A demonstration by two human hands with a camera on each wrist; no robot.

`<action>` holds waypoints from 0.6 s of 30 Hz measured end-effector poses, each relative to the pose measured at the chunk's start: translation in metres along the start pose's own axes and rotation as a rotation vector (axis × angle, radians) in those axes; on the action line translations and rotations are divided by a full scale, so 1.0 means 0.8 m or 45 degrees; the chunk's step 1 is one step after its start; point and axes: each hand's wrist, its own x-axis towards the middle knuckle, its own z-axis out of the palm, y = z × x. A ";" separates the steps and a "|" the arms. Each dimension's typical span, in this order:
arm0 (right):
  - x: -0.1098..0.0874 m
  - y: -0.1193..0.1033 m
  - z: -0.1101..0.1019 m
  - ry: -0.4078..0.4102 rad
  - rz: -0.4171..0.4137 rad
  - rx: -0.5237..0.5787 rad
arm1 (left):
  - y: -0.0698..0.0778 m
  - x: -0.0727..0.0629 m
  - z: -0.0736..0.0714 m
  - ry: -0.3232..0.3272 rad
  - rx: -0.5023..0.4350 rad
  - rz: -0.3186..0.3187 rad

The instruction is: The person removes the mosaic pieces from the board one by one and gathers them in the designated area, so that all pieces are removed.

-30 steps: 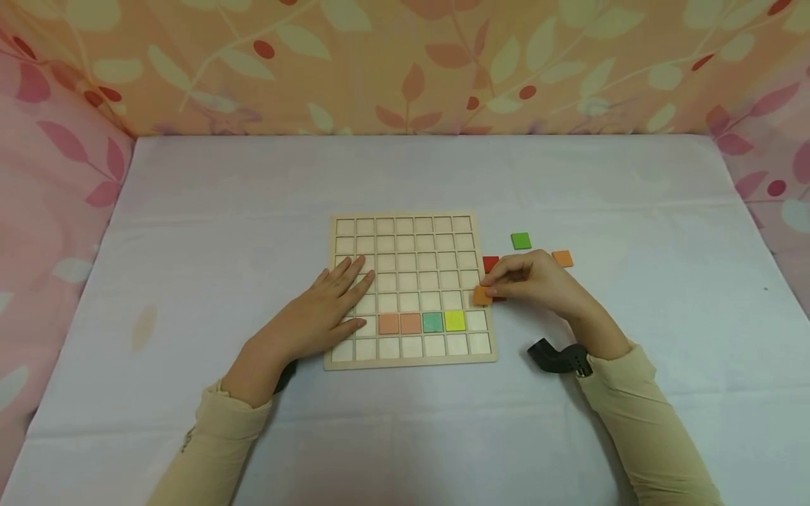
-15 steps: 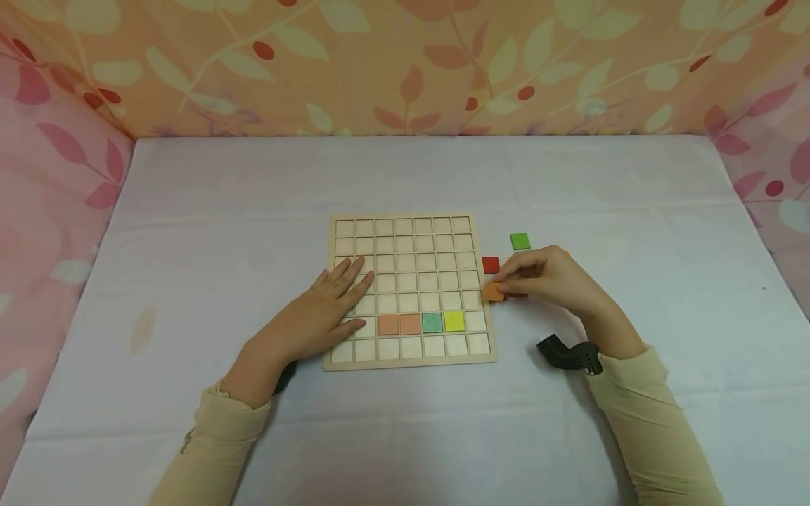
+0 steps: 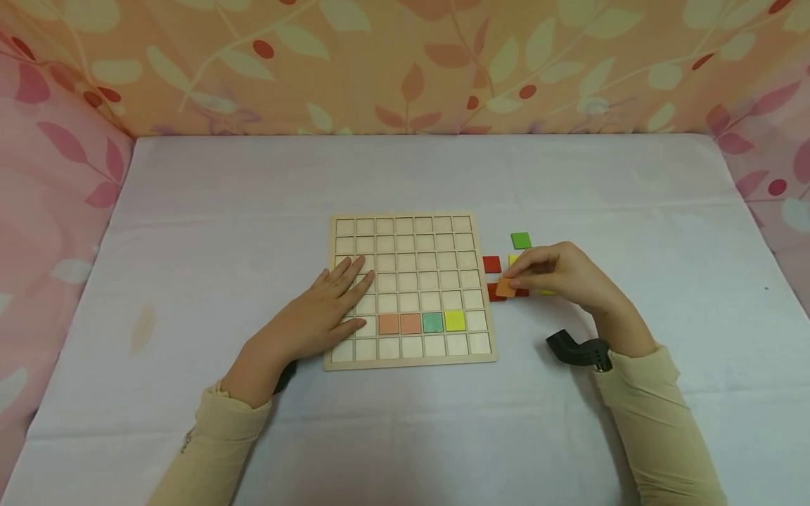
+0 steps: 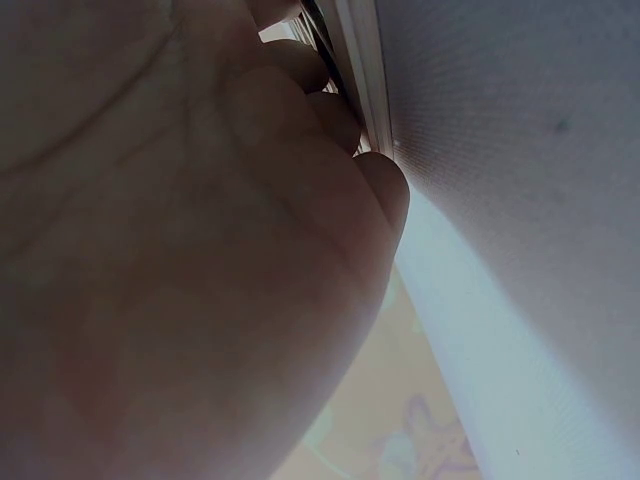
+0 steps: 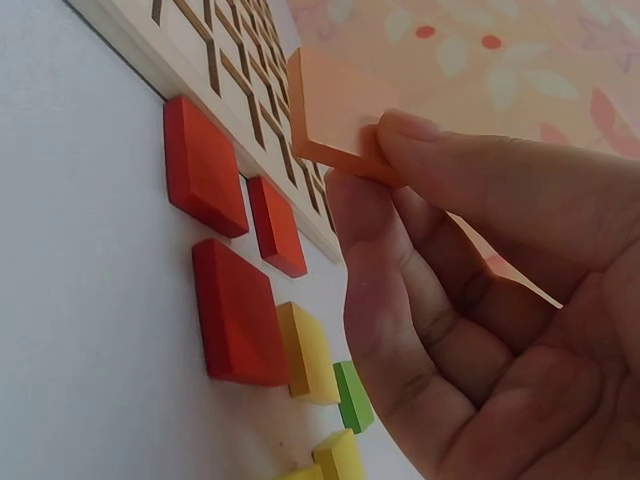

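Observation:
A light wooden grid board (image 3: 411, 363) lies on the white cloth. My left hand (image 3: 316, 313) rests spread over its left side; the left wrist view shows its palm (image 4: 180, 260) beside the board's edge. Between thumb and fingers, my right hand (image 3: 566, 277) pinches an orange square tile (image 5: 345, 110) over the loose tiles right of the board. Below it are red tiles (image 5: 240, 310), a second red tile (image 5: 203, 165) and a third (image 5: 278, 225). Set in one row are two salmon tiles (image 3: 399, 324), a teal tile (image 3: 433, 322) and a yellow tile (image 3: 455, 321).
A green tile (image 3: 521, 240) lies beyond the right hand. Yellow tiles (image 5: 310, 352) show partly around that hand. Black wrist mounts (image 3: 577, 349) stick out from the sleeves. Patterned cloth walls (image 3: 405, 70) border the table at the back and sides.
The right hand has moved right with the orange tile, from over the board's right edge to over the loose tiles. Another orange tile is now hidden behind it. The left hand stays put.

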 end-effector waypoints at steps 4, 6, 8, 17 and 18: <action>-0.002 0.000 -0.004 -0.001 -0.015 -0.017 | 0.000 -0.001 0.000 0.003 0.000 0.001; -0.003 0.001 -0.006 0.002 -0.020 -0.028 | 0.000 -0.001 0.000 0.007 -0.002 0.001; -0.003 0.001 -0.008 0.011 -0.025 -0.041 | 0.000 0.000 0.001 0.007 -0.002 0.000; -0.007 0.002 -0.017 0.029 -0.025 -0.039 | -0.003 0.001 0.003 0.008 0.006 -0.003; -0.008 0.002 -0.018 0.034 -0.013 -0.041 | -0.003 0.001 0.003 0.007 0.005 -0.004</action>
